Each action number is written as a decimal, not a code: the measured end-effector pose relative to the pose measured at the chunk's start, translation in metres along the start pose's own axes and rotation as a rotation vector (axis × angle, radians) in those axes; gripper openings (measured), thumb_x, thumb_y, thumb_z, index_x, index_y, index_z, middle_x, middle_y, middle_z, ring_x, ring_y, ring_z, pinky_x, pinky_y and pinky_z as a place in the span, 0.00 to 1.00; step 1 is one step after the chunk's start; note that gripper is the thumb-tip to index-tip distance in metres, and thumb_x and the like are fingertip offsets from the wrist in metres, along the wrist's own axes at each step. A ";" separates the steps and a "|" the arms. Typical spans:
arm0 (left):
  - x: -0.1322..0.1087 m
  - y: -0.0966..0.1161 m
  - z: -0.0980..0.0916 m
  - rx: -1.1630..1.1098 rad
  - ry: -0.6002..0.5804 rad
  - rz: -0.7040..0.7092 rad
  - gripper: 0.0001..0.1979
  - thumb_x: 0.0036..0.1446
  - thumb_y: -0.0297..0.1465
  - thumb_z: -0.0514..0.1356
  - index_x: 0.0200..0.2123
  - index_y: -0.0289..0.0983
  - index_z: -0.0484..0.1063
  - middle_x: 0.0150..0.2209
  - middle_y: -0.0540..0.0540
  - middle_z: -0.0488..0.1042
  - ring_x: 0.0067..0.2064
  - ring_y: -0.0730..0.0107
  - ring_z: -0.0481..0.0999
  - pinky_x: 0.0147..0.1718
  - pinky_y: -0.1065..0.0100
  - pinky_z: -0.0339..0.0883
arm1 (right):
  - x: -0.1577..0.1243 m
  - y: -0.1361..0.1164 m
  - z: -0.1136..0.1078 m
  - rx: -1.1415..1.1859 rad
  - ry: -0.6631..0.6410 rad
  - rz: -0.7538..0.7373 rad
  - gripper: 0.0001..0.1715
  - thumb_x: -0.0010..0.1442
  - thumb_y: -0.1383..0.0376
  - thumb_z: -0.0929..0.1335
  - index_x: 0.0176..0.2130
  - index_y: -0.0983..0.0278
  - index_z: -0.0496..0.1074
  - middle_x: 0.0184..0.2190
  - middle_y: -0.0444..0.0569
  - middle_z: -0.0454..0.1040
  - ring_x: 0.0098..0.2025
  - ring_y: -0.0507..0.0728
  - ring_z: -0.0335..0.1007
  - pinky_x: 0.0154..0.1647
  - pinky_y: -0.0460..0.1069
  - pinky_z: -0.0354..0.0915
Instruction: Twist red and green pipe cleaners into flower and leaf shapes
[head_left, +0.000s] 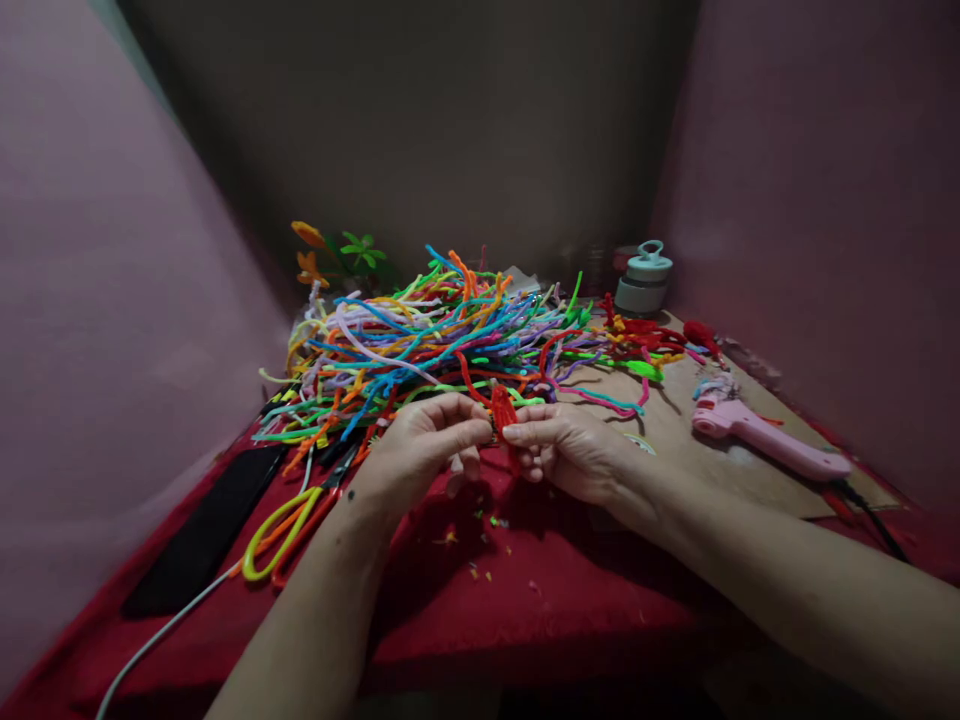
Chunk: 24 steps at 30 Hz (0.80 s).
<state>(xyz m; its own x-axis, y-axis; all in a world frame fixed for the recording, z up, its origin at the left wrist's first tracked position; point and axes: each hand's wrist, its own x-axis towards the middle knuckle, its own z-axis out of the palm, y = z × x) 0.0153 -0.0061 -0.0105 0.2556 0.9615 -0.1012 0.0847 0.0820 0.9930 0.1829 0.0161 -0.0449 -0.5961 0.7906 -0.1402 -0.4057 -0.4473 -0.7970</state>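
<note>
A small red pipe-cleaner piece (503, 412), bunched like petals or a bud, is upright between my two hands above the front of the table. My right hand (574, 450) is closed on its right side, thumb laid across the red fuzz. On the other side, my left hand (431, 435) pinches with thumb and forefinger at the piece's left edge; its contact point is partly hidden. Right behind my hands lies a large heap of many-coloured pipe cleaners (420, 335). Near my left wrist are scissors (289, 530) with yellow and orange-red handles.
A pink hot glue gun (765, 435) rests on a brown board (675, 440) at right. Behind stands a teal-lidded bottle (645, 278). At left lie a black flat object (202, 530) and a white cable (161, 635). Scraps dot the red cloth (570, 625). Pink walls flank both sides.
</note>
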 end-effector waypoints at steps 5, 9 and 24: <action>0.000 -0.001 0.006 0.125 -0.018 -0.018 0.09 0.49 0.34 0.61 0.29 0.33 0.67 0.18 0.51 0.69 0.16 0.79 0.65 0.14 0.77 0.59 | 0.003 0.003 -0.003 0.092 0.028 0.018 0.09 0.40 0.71 0.73 0.22 0.69 0.68 0.15 0.40 0.65 0.16 0.45 0.59 0.17 0.41 0.54; 0.001 -0.002 0.009 0.072 -0.058 -0.007 0.09 0.52 0.34 0.59 0.28 0.33 0.66 0.18 0.49 0.71 0.16 0.77 0.67 0.15 0.75 0.62 | 0.001 0.002 0.001 0.071 0.014 -0.012 0.08 0.42 0.70 0.72 0.24 0.70 0.69 0.16 0.42 0.66 0.16 0.45 0.60 0.17 0.42 0.55; 0.004 -0.007 0.008 -0.074 -0.185 0.028 0.08 0.54 0.33 0.56 0.29 0.35 0.61 0.20 0.46 0.72 0.20 0.69 0.72 0.19 0.68 0.67 | 0.000 0.003 0.005 0.013 -0.058 -0.098 0.08 0.46 0.67 0.69 0.23 0.69 0.66 0.15 0.43 0.66 0.16 0.47 0.60 0.19 0.44 0.52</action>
<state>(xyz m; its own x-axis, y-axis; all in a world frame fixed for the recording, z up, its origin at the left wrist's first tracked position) 0.0234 -0.0053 -0.0188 0.4298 0.8997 -0.0763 0.0059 0.0817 0.9966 0.1783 0.0132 -0.0442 -0.5925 0.8051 -0.0274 -0.4725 -0.3749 -0.7977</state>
